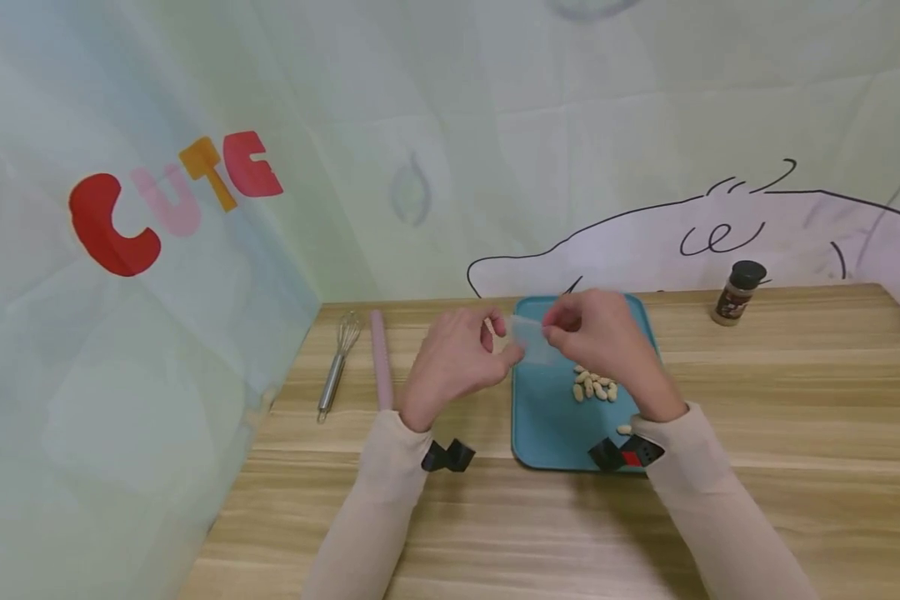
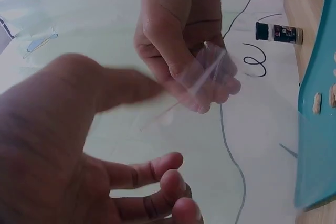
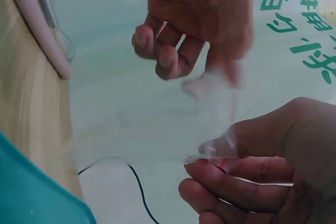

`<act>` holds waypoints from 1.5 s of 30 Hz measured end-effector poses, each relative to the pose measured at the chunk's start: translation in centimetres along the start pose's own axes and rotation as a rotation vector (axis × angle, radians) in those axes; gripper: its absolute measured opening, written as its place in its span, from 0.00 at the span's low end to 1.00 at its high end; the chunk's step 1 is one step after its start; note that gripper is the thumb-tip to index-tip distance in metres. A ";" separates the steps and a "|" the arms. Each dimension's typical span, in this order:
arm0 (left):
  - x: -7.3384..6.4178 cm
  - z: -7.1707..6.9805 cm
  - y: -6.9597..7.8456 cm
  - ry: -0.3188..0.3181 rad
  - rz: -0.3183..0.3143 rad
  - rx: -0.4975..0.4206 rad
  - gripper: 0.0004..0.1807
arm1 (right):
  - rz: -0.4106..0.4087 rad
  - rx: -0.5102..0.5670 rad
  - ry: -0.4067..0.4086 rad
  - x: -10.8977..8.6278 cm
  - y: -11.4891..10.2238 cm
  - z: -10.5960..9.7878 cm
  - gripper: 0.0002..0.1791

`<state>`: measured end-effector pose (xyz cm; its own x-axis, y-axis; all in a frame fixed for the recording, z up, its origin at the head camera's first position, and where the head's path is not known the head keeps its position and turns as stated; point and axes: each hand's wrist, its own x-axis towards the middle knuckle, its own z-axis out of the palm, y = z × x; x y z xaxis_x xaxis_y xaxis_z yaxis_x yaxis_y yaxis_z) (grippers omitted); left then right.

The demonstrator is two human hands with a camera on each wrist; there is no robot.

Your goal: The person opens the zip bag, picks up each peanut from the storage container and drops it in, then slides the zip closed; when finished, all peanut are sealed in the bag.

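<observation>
A small clear plastic zip bag (image 1: pixel 531 340) with a thin red line along its edge (image 3: pixel 233 107) hangs between the two hands above a blue tray. My right hand (image 1: pixel 600 332) pinches one edge of the bag between thumb and fingertips. On its other side is my left hand (image 1: pixel 461 354), thumb stretched out at the bag and blurred, fingers loosely bent and apart from the thumb. Below them, several unshelled peanuts (image 1: pixel 598 387) lie on the blue tray (image 1: pixel 547 437), one of them apart near the right wrist.
Left of the tray lie a wire whisk (image 1: pixel 333 379) and a long pink rod (image 1: pixel 381 354) on the wooden table (image 1: pixel 480 525). A spice jar (image 1: pixel 735 298) with a black lid stands at the back right. Printed cloth (image 1: pixel 390 150) hangs behind and along the left side.
</observation>
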<state>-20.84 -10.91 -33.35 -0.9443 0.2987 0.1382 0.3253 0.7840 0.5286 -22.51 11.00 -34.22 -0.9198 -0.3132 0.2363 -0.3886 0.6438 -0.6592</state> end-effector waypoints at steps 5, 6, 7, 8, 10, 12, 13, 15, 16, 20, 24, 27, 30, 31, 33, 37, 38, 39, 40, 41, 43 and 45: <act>0.3 1.0 0.1 -0.013 0.152 -0.008 0.57 | 0.060 0.076 -0.005 0.0 0.2 -0.3 0.08; 0.3 1.3 0.2 -0.001 0.183 0.009 0.64 | 0.075 0.087 -0.010 0.1 0.2 -0.4 0.08; 0.4 1.6 0.2 0.015 0.208 0.029 0.69 | 0.094 0.102 -0.018 0.1 0.2 -0.4 0.08; 0.5 2.0 0.3 0.035 0.223 0.048 0.73 | 0.112 0.118 -0.027 0.1 0.2 -0.5 0.08; 0.7 2.7 0.4 0.069 0.235 0.068 0.75 | 0.139 0.152 -0.044 0.1 0.1 -0.6 0.09; 0.8 3.3 0.6 0.108 0.243 0.088 0.73 | 0.155 0.182 -0.061 0.1 0.0 -0.7 0.09; 0.9 3.6 0.7 0.132 0.246 0.098 0.71 | 0.158 0.195 -0.068 0.1 0.0 -0.7 0.10; 1.0 3.9 0.8 0.180 0.251 0.122 0.67 | 0.155 0.218 -0.081 0.2 0.0 -0.7 0.10; 1.0 4.1 0.9 0.204 0.255 0.131 0.65 | 0.153 0.227 -0.086 0.2 0.1 -0.7 0.10; 1.0 4.2 1.0 0.270 0.259 0.157 0.59 | 0.148 0.257 -0.096 0.3 0.1 -0.8 0.10; 1.0 4.1 1.1 0.288 0.270 0.172 0.52 | 0.178 0.257 -0.084 0.3 0.2 -0.9 0.10; 1.0 4.0 1.1 0.284 0.282 0.189 0.46 | 0.198 0.229 -0.078 0.2 0.4 -1.0 0.11; 1.0 4.0 1.1 0.276 0.306 0.205 0.41 | 0.186 0.189 -0.084 0.2 0.5 -1.0 0.10; 1.0 4.1 1.0 0.275 0.314 0.209 0.40 | 0.177 0.176 -0.085 0.2 0.5 -0.9 0.10; 1.1 4.1 1.0 0.273 0.332 0.215 0.40 | 0.157 0.159 -0.079 0.3 0.6 -0.8 0.09; 1.0 4.1 1.0 0.266 0.346 0.227 0.53 | 0.140 0.170 -0.068 0.3 0.8 -0.6 0.07; 1.0 4.1 1.0 0.262 0.346 0.225 0.57 | 0.140 0.179 -0.067 0.3 0.8 -0.6 0.07; 1.0 4.1 1.0 0.256 0.343 0.227 0.61 | 0.142 0.189 -0.068 0.3 0.8 -0.6 0.07; 1.0 4.2 1.0 0.246 0.335 0.227 0.65 | 0.145 0.199 -0.071 0.3 0.8 -0.7 0.06; 1.0 4.3 1.1 0.235 0.326 0.225 0.68 | 0.147 0.208 -0.072 0.3 0.8 -0.7 0.06; 1.0 4.4 1.0 0.214 0.311 0.228 0.70 | 0.148 0.226 -0.075 0.3 0.8 -0.7 0.06; 1.0 4.6 1.1 0.197 0.293 0.233 0.69 | 0.148 0.238 -0.080 0.3 0.8 -0.7 0.06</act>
<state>-21.22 -7.29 -36.48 -0.7941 0.4357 0.4237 0.5629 0.7901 0.2427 -23.16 11.90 -34.18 -0.9547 -0.2880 0.0746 -0.2182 0.5075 -0.8336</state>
